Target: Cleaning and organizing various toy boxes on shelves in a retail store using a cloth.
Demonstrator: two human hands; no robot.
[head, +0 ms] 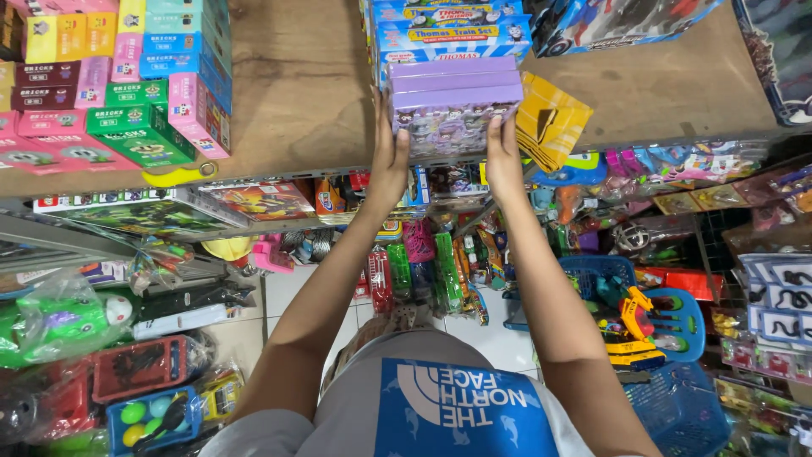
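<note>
A stack of purple toy boxes [452, 97] with cartoon figures on the front rests on the wooden shelf [296, 93] at its front edge. My left hand [387, 156] presses flat against the stack's left side. My right hand [504, 156] presses against its right side. Both arms reach up from below. Behind the purple stack lies a pile of blue train-set boxes [452, 30].
Pink, green and blue brick boxes [135, 93] fill the shelf's left part. A yellow packet [550, 118] leans right of the purple stack. Hanging toy packs, blue baskets [668, 398] and bagged toys crowd the floor and lower racks below.
</note>
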